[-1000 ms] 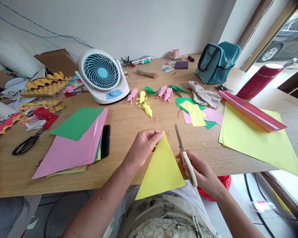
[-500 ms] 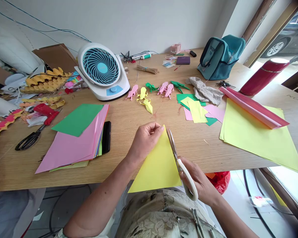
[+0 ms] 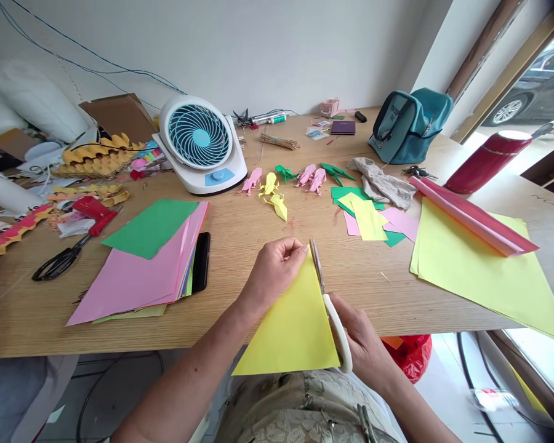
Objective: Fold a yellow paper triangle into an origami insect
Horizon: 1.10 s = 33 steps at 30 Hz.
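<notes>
A yellow sheet of paper point(image 3: 293, 332), folded to a triangle, hangs over the table's front edge with its tip pointing away from me. My left hand point(image 3: 279, 267) pinches it close to that tip. In my right hand point(image 3: 360, 338) is a pair of white-handled scissors point(image 3: 336, 329), its blades pointing away from me along the paper's right edge. The blade tips lie beside the paper's top corner, close to my left fingertips. Whether the blades are biting into the paper, I cannot tell.
Ahead stand folded paper frogs point(image 3: 270, 183) and a white fan point(image 3: 203, 138). Coloured sheets point(image 3: 138, 277) and black-handled scissors point(image 3: 58, 264) lie left. Paper pieces point(image 3: 369, 218), yellow sheets point(image 3: 471, 277), a red bottle point(image 3: 487, 163) and a teal bag point(image 3: 409, 126) are right. A person's hand shows far left.
The scissors have swung inward against the paper's right edge, and their blades are closer together. My left hand still pinches the tip. The whole view has shifted slightly.
</notes>
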### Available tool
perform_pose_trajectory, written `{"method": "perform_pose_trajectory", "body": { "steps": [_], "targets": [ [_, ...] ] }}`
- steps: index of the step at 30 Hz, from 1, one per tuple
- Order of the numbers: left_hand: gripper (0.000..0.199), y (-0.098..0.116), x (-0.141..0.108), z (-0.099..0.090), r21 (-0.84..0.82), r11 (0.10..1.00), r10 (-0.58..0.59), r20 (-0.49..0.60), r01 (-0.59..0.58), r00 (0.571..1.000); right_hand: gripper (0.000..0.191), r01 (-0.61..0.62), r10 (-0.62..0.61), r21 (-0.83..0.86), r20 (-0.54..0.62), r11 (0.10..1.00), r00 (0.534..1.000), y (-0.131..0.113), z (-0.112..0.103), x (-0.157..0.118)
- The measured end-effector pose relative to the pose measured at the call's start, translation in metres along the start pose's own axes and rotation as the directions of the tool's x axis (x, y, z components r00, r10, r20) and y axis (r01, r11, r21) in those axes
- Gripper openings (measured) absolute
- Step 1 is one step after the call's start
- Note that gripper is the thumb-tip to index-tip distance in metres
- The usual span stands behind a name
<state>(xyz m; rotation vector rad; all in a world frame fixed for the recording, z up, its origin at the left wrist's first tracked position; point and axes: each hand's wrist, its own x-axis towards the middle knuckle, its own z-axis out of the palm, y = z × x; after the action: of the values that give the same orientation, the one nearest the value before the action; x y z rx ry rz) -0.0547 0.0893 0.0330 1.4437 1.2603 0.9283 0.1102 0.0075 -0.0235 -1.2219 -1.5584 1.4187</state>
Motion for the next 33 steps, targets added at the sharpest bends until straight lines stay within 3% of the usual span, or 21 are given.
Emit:
{"method": "perform_pose_trajectory", "body": {
  "steps": [7,12,15,18,21,26,29,33],
  "targets": [
    [0.032,-0.009,0.008,-0.011,-0.139,0.989,-0.041,-0.009,0.039,0.999,0.036,0.025,-0.011,0.165,-0.082,0.986,0.997,0.005,0.011,0.008],
    [0.03,-0.019,0.014,-0.019,0.079,0.992,0.106,-0.136,-0.096,0.985,0.037,0.046,-0.011,0.276,-0.128,0.96,0.992,0.012,0.014,0.008],
    [0.03,-0.023,0.015,-0.019,0.153,0.982,0.132,-0.174,-0.106,0.976,0.042,-0.035,0.087,0.341,-0.14,0.939,0.986,0.008,0.016,0.008],
    [0.031,-0.024,0.014,-0.019,0.041,0.998,0.058,-0.114,-0.053,0.992,0.044,-0.069,0.143,0.365,-0.18,0.929,0.973,0.003,0.018,0.008],
    [0.035,-0.022,0.008,-0.02,-0.168,0.983,-0.063,0.039,0.068,0.997,0.041,-0.058,0.14,0.355,-0.212,0.933,0.967,0.001,0.019,0.008],
    [0.045,-0.021,-0.006,-0.028,-0.303,0.899,-0.246,0.253,0.318,0.936,0.039,-0.027,0.105,0.292,-0.257,0.956,0.961,-0.001,0.018,0.008],
    [0.046,-0.024,-0.012,-0.033,-0.276,0.892,-0.287,0.268,0.359,0.92,0.04,-0.012,0.094,0.301,-0.26,0.954,0.961,-0.002,0.018,0.01],
    [0.043,-0.024,-0.023,-0.043,-0.291,0.9,-0.293,0.144,0.324,0.945,0.04,-0.02,0.074,0.308,-0.165,0.951,0.983,0.002,0.018,0.006]
  ]
}}
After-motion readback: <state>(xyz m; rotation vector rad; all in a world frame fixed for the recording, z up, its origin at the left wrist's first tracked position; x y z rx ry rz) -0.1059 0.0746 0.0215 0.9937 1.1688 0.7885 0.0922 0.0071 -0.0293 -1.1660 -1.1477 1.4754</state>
